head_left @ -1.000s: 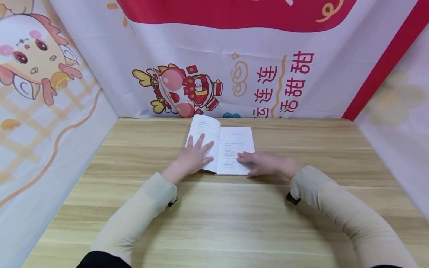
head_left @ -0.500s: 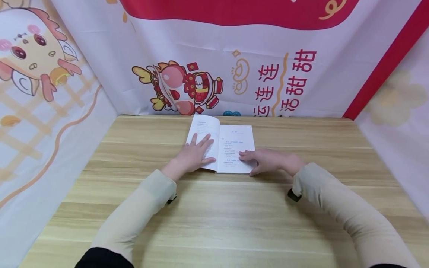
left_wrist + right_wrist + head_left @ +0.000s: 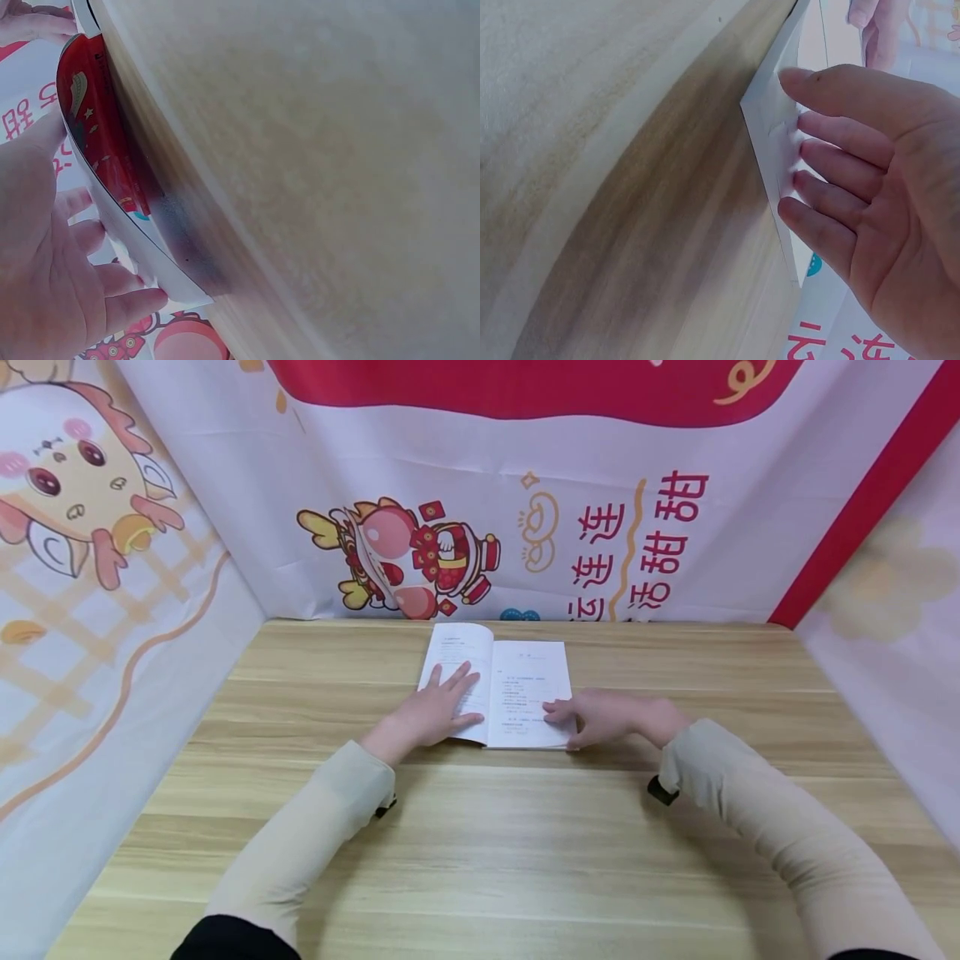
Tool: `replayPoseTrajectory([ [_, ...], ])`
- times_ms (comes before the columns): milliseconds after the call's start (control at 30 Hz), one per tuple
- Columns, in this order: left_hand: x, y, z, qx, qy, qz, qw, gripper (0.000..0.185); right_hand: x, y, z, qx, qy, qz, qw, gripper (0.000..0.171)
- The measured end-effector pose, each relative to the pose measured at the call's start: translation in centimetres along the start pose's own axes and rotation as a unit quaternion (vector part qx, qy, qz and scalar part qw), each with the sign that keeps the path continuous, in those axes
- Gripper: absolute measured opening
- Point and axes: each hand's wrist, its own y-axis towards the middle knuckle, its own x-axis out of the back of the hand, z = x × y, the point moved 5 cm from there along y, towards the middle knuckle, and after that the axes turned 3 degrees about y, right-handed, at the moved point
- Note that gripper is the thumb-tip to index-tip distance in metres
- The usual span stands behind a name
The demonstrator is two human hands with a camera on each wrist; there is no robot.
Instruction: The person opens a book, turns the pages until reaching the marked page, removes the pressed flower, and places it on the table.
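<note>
Spreads the fingers of the left hand (image 3: 432,712) over the left page (image 3: 459,639), at 8 o'clock from the middle of the book (image 3: 491,681), pressing without clasping anything. Rests the right hand (image 3: 602,714) on the right page (image 3: 528,664), at 4 o'clock, with fingers loosely bent and apparently not pinching paper, thumb by the near corner. Has just drawn that hand a little toward 3 o'clock, closer to the outer edge, while letting the left page's far corner sink. Seems, from this, to have the book lying flatter, with a page edge in reach. Shows a red cover (image 3: 97,135) beneath, in the left wrist view. Keeps the open book at 12 o'clock, toward the far side of the wooden table (image 3: 480,852). Hides some print under both hands. Meets a printed backdrop (image 3: 450,460) just beyond, limiting farther reach, with a left cloth (image 3: 60,677) at 10 o'clock and a right cloth (image 3: 900,668) at 2.
</note>
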Motion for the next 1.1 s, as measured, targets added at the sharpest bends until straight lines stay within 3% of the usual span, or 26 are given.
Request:
replayPoseTrajectory([
  [300,-0.1,0.0,-0.1,0.001,-0.013,0.003,0.9999,0.080,0.2,-0.1,-0.2,0.006,0.003,-0.009,1.000,0.053],
  [567,0.1,-0.2,-0.3,0.004,-0.023,0.009,0.9997,0.080,0.4,-0.2,-0.5,0.036,0.006,-0.048,0.998,0.037],
  [800,0.2,-0.2,-0.3,0.000,-0.024,0.008,0.9997,0.079,0.6,0.2,-0.8,0.037,0.004,-0.117,0.992,0.030],
  [1100,0.3,-0.3,-0.2,0.002,-0.030,0.009,0.9995,0.079,1.4,0.7,-1.1,0.021,0.008,-0.228,0.973,0.017],
])
